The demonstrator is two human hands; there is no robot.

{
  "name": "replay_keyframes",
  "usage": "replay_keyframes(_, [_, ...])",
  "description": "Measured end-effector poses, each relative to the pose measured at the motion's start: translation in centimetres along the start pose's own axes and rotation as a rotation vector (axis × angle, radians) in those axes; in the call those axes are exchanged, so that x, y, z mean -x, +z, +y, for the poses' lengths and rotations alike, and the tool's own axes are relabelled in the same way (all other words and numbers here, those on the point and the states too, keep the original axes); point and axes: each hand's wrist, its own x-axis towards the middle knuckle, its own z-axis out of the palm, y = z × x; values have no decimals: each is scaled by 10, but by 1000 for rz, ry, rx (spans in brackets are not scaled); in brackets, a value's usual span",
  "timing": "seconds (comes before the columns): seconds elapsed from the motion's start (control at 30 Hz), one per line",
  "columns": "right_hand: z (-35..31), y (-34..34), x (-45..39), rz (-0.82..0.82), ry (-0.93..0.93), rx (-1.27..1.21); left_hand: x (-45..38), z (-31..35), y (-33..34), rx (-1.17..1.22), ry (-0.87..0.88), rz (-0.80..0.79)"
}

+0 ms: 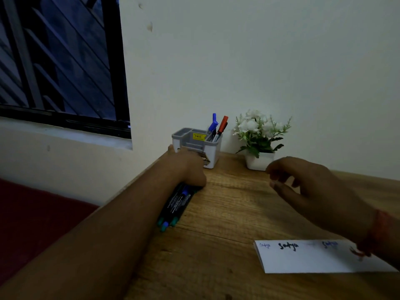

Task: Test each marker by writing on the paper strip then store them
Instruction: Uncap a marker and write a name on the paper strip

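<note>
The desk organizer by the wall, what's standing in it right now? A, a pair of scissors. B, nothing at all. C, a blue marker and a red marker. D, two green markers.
C: a blue marker and a red marker stand upright in the right-hand compartment of the desk organizer, while the green-capped ones lie in the marker pack on the table under the left hand.

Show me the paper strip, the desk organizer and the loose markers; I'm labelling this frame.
paper strip (313,259): head view, blank white middle below the writing.
desk organizer (213,153): head view, white right wall.
loose markers (177,204): head view, dark barrels beside the left forearm.
</note>
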Motion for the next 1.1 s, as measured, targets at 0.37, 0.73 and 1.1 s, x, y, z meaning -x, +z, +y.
replay_keyframes(0.37, [15,-22,57,-83,69,-12,19,49,-24,816,145,344])
replay_keyframes(0.73, [14,-19,76,-63,-21,-8,56,137,-18,1618,8,194])
replay_keyframes(1.1, [31,-22,81,276,69,-528,56,149,-2,1860,66,-141])
